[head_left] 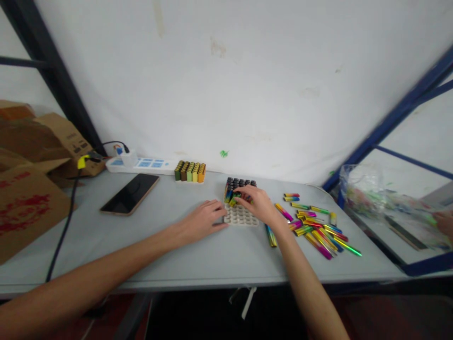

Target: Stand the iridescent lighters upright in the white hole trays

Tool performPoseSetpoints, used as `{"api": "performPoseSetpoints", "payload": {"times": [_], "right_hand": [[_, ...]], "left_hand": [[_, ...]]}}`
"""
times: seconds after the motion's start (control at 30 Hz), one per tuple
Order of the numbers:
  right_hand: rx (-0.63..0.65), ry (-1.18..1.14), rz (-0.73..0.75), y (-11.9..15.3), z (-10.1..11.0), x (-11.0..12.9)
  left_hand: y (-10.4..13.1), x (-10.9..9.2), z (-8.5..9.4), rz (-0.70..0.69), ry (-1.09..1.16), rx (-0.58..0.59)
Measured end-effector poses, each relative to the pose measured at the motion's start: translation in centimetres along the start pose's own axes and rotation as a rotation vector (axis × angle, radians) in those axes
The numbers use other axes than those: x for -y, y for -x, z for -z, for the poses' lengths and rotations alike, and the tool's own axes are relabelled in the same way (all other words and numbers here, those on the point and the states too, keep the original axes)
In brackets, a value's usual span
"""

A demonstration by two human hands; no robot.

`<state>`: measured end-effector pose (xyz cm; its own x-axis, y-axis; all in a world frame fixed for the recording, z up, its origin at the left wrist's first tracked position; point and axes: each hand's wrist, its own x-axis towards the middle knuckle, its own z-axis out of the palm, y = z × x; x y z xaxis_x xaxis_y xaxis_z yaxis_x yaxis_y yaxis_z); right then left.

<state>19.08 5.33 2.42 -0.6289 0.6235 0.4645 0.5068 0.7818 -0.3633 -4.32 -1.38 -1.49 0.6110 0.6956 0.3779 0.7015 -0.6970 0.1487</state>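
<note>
A white tray with rows of holes (pixel 241 217) lies on the table, its far part filled with upright dark-topped pieces (pixel 242 182) that look like lighters. My left hand (pixel 203 220) rests flat at the tray's left edge, fingers stretched out and touching it, thumb apart. Over the tray, my right hand (pixel 255 202) pinches a shiny yellow-green tube (pixel 233 199) at the front row of standing pieces; the fingers partly cover it. Many loose shiny metallic tubes (pixel 318 231) in yellow, pink, green and blue lie right of my right hand. Another tube (pixel 271 236) lies beside my right forearm.
A second block of upright coloured pieces (pixel 190 172) stands near the wall. Left of it are a power strip (pixel 155 164) and a phone (pixel 130 194). Cardboard boxes (pixel 31 203) crowd the left side. Beyond a blue frame (pixel 389 118), another person's hand (pixel 444 224) shows at right.
</note>
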Motion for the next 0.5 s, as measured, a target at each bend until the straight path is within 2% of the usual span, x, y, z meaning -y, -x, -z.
{"api": "performPoseSetpoints", "payload": {"times": [0.2,0.5], "right_hand": [[-0.040,-0.018,-0.009,0.2,-0.6,0.2],[-0.003,0.017,0.044,-0.1,-0.3,1.7]], "left_hand": [[0.0,0.0,-0.3,-0.018,0.026,0.024],[0.0,-0.3,-0.2,-0.005,0.119,0.055]]}}
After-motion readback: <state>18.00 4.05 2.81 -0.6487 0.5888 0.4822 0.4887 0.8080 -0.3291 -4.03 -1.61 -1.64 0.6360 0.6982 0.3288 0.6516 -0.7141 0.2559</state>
